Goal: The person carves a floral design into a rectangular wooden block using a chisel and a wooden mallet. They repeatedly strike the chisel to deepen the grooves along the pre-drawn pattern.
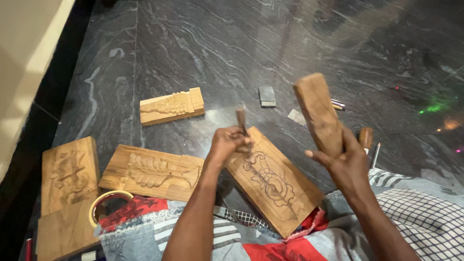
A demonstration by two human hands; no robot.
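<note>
Gripping the chisel (241,122) in the closed fingers of the left hand (228,143), its tip on the carved wooden panel (270,181) propped against the lap, the right hand (345,164) clenched a raised wooden mallet (317,112), and a glancing blow might have gouged the floral pattern or struck knuckles.

place: floor woodcarving workspace | evidence: carved wooden panels (152,172), loose tools (368,140) on dark marble floor (232,43)

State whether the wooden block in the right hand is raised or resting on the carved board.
Raised. The right hand holds the wooden block in the air, clear of the carved board.
</note>
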